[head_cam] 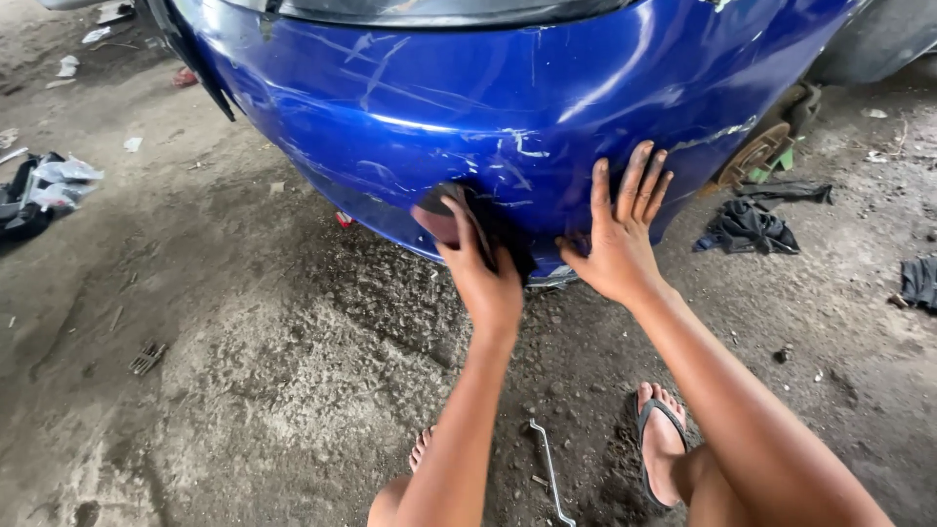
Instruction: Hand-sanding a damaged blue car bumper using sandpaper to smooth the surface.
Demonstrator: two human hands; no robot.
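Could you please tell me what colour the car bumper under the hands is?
The scratched, glossy car bumper is deep blue, seen best in the head view.

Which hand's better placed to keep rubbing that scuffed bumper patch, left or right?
Left, probably. The left hand already presses a dark pad against the blue bumper. The right hand lies flat and empty on the panel beside it, seemingly bracing.

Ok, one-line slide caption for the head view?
Left hand presses a dark pad on the scratched blue bumper; right hand lies flat beside it.
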